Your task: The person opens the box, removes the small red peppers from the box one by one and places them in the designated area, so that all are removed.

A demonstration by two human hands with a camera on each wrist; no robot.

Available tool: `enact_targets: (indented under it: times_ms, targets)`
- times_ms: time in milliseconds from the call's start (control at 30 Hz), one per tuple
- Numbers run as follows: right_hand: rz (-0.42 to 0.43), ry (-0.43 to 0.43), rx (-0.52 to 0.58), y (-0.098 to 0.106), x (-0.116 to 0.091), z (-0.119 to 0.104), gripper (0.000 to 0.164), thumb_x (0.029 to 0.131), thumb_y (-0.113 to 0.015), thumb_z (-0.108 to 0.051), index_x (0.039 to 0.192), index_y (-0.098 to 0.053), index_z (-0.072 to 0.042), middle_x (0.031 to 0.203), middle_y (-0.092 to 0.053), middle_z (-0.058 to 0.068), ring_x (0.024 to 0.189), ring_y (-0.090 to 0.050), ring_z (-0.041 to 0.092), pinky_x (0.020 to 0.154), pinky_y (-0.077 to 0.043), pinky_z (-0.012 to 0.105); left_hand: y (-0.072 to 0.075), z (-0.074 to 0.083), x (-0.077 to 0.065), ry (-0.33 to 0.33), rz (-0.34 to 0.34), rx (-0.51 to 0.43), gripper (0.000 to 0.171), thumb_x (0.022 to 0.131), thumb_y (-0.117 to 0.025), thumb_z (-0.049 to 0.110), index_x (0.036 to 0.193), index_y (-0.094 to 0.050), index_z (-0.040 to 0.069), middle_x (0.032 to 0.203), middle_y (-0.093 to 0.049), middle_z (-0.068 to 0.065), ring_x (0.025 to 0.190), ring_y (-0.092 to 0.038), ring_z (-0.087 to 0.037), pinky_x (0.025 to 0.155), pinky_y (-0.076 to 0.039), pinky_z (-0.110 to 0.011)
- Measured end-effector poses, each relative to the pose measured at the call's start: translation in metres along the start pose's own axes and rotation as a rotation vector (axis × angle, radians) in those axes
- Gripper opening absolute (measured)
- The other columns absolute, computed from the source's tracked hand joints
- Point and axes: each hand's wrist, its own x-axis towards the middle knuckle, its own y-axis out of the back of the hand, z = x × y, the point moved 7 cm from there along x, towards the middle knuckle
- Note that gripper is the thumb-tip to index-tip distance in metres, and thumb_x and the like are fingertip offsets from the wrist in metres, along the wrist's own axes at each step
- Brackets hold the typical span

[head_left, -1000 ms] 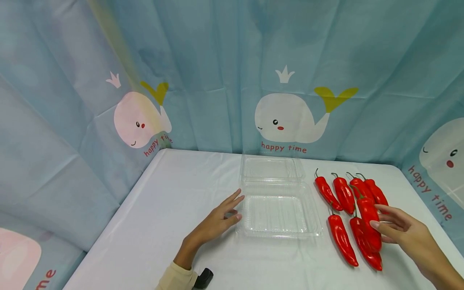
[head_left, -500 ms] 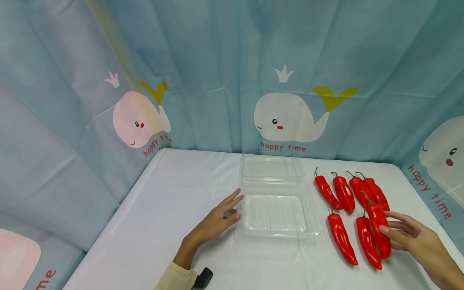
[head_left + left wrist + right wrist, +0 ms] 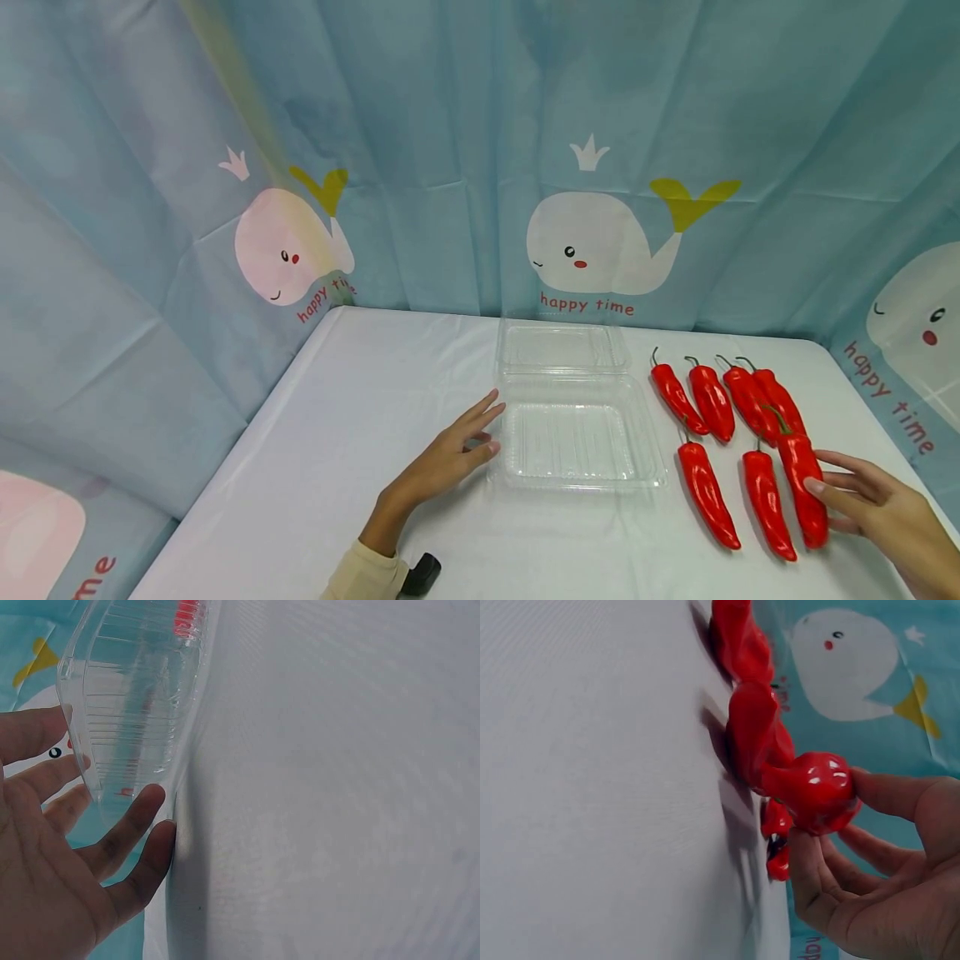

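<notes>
A glossy red chili pepper with a curved green stem is pinched between the thumb and fingers of my right hand. In the right wrist view that pepper appears raised off the table. Left of it lie two more red chili peppers, the nearer one and another. My left hand, fingers extended, is at the left rim of a clear plastic clamshell box. In the left wrist view its fingertips touch or nearly touch the box's edge. Nothing lies in the box.
Several red chili peppers lie in a row behind, stems pointing away. The box's hinged lid lies back toward the curtain. White cloth covers the table. A black device is at my left wrist.
My right hand has moved right and slightly nearer with its pepper, separating it from the one beside it, which also shifted and straightened. My left hand and the box stayed still.
</notes>
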Motion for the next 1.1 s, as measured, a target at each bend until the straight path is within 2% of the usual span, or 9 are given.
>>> enact_targets:
  times_ms: [133, 400, 1100]
  targets:
    - [-0.009, -0.007, -0.024, 0.0, 0.002, 0.009, 0.096, 0.102, -0.069, -0.046, 0.162, -0.019, 0.009, 0.145, -0.044, 0.046, 0.083, -0.069, 0.012, 0.073, -0.066, 0.041, 0.0, 0.0, 0.0, -0.003, -0.001, 0.004, 0.062, 0.111, -0.057, 0.025, 0.167, -0.034, 0.014, 0.179, -0.013, 0.003, 0.136, -0.059, -0.032, 0.11, -0.049, -0.054]
    - [-0.061, -0.063, -0.039, -0.002, 0.003, 0.024, 0.102, 0.1, -0.07, -0.051, 0.161, -0.015, 0.01, 0.149, -0.035, 0.048, 0.082, -0.069, 0.014, 0.075, -0.066, 0.043, 0.0, 0.0, 0.0, 0.009, 0.003, 0.004, 0.062, 0.111, -0.057, 0.025, 0.167, -0.034, 0.015, 0.179, -0.013, 0.006, 0.136, -0.059, -0.032, 0.11, -0.049, -0.055]
    - [-0.08, -0.035, -0.102, -0.005, 0.003, 0.024, 0.095, 0.102, -0.067, -0.049, 0.153, -0.02, 0.016, 0.137, -0.046, 0.049, 0.079, -0.068, 0.015, 0.072, -0.066, 0.041, 0.001, 0.002, -0.001, 0.005, 0.004, 0.01, 0.062, 0.111, -0.057, 0.026, 0.167, -0.034, 0.014, 0.179, -0.014, 0.004, 0.135, -0.059, -0.033, 0.109, -0.051, -0.053]
